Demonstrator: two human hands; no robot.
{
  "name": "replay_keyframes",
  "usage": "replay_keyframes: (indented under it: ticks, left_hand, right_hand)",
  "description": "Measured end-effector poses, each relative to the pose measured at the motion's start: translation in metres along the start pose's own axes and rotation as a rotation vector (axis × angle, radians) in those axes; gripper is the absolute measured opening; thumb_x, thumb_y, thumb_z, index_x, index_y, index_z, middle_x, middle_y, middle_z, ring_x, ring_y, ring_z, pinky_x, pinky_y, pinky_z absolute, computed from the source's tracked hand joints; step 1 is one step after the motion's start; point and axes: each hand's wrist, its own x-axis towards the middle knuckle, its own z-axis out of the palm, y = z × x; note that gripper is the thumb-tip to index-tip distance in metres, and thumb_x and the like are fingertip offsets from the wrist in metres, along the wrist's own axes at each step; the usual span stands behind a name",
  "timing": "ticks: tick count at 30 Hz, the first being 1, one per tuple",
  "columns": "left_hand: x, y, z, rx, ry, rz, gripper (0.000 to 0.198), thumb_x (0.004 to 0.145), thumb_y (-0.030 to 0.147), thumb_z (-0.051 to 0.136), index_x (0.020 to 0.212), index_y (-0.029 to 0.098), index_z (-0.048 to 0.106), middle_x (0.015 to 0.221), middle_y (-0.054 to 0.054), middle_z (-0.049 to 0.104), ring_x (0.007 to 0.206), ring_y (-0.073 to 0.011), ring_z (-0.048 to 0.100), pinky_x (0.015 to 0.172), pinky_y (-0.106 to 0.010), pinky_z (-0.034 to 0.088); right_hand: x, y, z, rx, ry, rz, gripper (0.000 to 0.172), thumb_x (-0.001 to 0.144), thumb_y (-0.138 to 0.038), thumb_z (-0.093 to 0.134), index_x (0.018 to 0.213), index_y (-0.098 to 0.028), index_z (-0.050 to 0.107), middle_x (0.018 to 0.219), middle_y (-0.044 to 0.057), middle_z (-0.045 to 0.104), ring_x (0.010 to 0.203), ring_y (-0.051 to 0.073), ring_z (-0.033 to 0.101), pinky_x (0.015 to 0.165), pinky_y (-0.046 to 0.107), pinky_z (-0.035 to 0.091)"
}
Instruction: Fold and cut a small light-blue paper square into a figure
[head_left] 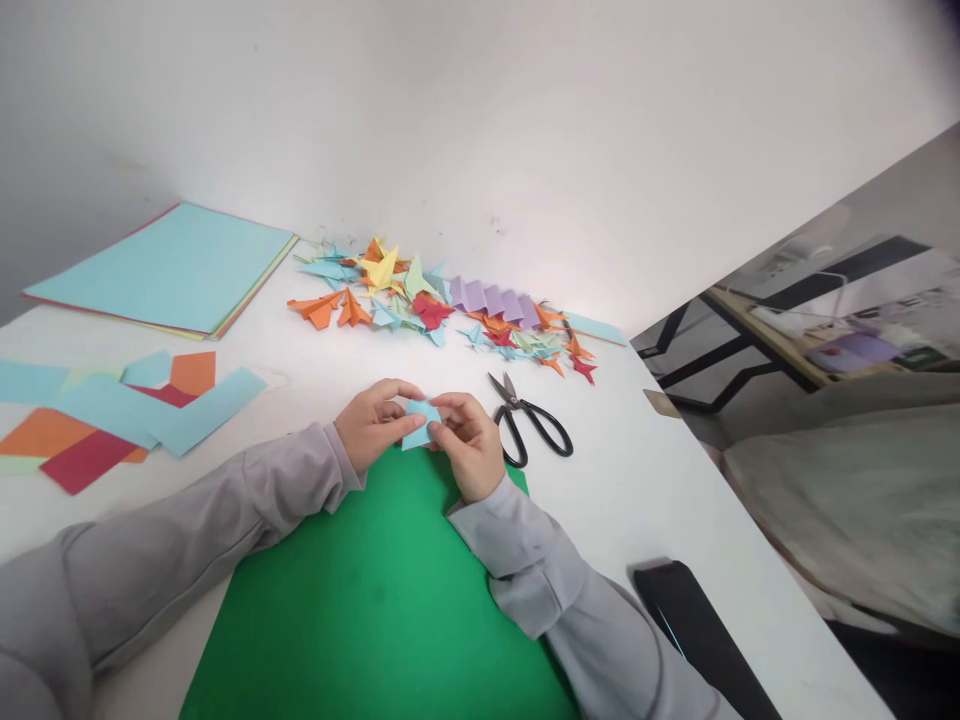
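— What did we have in our hands?
— We pinched a small blue paper piece (pixel 415 438) in the fingers of both the left hand (pixel 377 420) and the right hand (pixel 472 448).
— Where was it?
— Between our two hands, near the far edge of the green sheet (pixel 367 590). Scissors (pixel 514 404) lay slightly parted on the desk (pixel 637 470), just right of our right hand; folded paper shapes (pixel 431 312) lay beyond both.

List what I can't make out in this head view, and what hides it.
Head view, hidden: parts of the light blue paper, behind the fingers.
Head view, cut off by bottom edge: near end of green sheet.
Head view, too overlapped to count: the folded paper pieces.
Head view, blurred: items on the background table.
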Motion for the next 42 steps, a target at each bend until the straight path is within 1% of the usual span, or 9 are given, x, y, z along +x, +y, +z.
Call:
replay_keyframes:
  ticks: [4,9,12,16,22,27,33,39,42]
  left_hand:
    - [0.001,-0.002,0.0,-0.006,0.052,-0.001,0.022,0.064,0.028,0.067,0.07,0.014,0.051,0.055,0.003,0.054,0.051,-0.0094,0.053,0.049,-0.024,0.046]
    - [0.003,-0.001,-0.002,-0.02,0.136,0.037,0.034,0.054,0.022,0.073,0.082,0.014,0.056,0.067,0.002,0.057,0.058,-0.01,0.057,0.05,-0.023,0.05]
    - [0.004,0.0,-0.003,-0.025,0.157,0.023,0.039,0.049,0.018,0.075,0.083,0.013,0.058,0.064,0.002,0.058,0.058,-0.0106,0.058,0.05,-0.022,0.05]
    - [0.004,0.002,-0.003,-0.051,0.162,-0.022,0.029,0.05,0.019,0.075,0.072,0.011,0.06,0.06,0.0,0.061,0.054,-0.0109,0.058,0.048,-0.023,0.051]
    - [0.003,0.003,-0.003,-0.1,0.128,-0.019,0.02,0.054,0.019,0.072,0.069,0.011,0.062,0.058,0.0,0.061,0.047,-0.0104,0.056,0.044,-0.024,0.05]
    - [0.003,0.004,-0.003,-0.066,0.128,0.064,0.01,0.054,0.016,0.071,0.059,0.011,0.064,0.062,-0.001,0.061,0.045,-0.0087,0.055,0.044,-0.023,0.05]
    - [0.003,0.007,-0.002,-0.096,0.129,-0.054,0.02,0.051,0.015,0.072,0.069,0.011,0.065,0.052,0.0,0.062,0.044,-0.0106,0.057,0.048,-0.025,0.052]
    - [0.005,0.003,-0.005,-0.115,0.191,-0.045,0.013,0.051,0.014,0.072,0.062,0.011,0.066,0.05,0.0,0.061,0.04,-0.0098,0.054,0.043,-0.023,0.047]
    - [0.007,-0.003,-0.009,-0.155,0.181,-0.058,0.009,0.05,0.013,0.071,0.058,0.012,0.066,0.048,0.001,0.058,0.039,-0.0099,0.054,0.042,-0.023,0.046]
  right_hand:
    - [0.0,-0.001,0.001,0.028,0.022,0.041,0.029,0.064,-0.025,0.065,0.09,-0.021,0.053,0.059,-0.005,0.057,0.049,0.01,0.051,0.047,0.023,0.042]
    - [0.001,0.001,-0.002,0.013,0.05,0.117,0.027,0.064,-0.029,0.067,0.087,-0.02,0.059,0.063,-0.002,0.063,0.052,0.011,0.055,0.049,0.025,0.045]
    - [0.001,0.001,-0.003,-0.007,0.023,0.11,0.021,0.064,-0.03,0.067,0.081,-0.019,0.063,0.062,-0.002,0.064,0.052,0.011,0.055,0.048,0.024,0.044]
    - [0.001,0.002,-0.002,-0.036,0.033,0.052,0.016,0.064,-0.03,0.068,0.077,-0.021,0.066,0.063,-0.001,0.064,0.052,0.011,0.054,0.047,0.024,0.043]
    - [0.0,0.001,-0.002,-0.084,0.113,0.007,0.015,0.064,-0.027,0.068,0.078,-0.022,0.07,0.052,-0.003,0.058,0.044,0.01,0.048,0.043,0.024,0.041]
    - [0.0,-0.001,-0.002,-0.133,0.144,0.008,0.009,0.062,-0.023,0.067,0.069,-0.021,0.071,0.048,-0.003,0.058,0.041,0.01,0.046,0.041,0.024,0.039]
    - [0.001,-0.002,-0.001,-0.054,0.199,0.073,0.009,0.06,-0.025,0.069,0.068,-0.021,0.07,0.052,-0.002,0.062,0.042,0.01,0.049,0.041,0.024,0.042]
    - [0.0,-0.002,-0.002,-0.009,0.121,0.074,0.015,0.062,-0.027,0.069,0.076,-0.023,0.071,0.058,-0.002,0.063,0.047,0.01,0.051,0.043,0.023,0.043]
    - [0.0,0.0,-0.003,-0.055,0.108,0.042,0.011,0.063,-0.024,0.068,0.074,-0.025,0.072,0.057,-0.002,0.064,0.045,0.009,0.049,0.044,0.023,0.042]
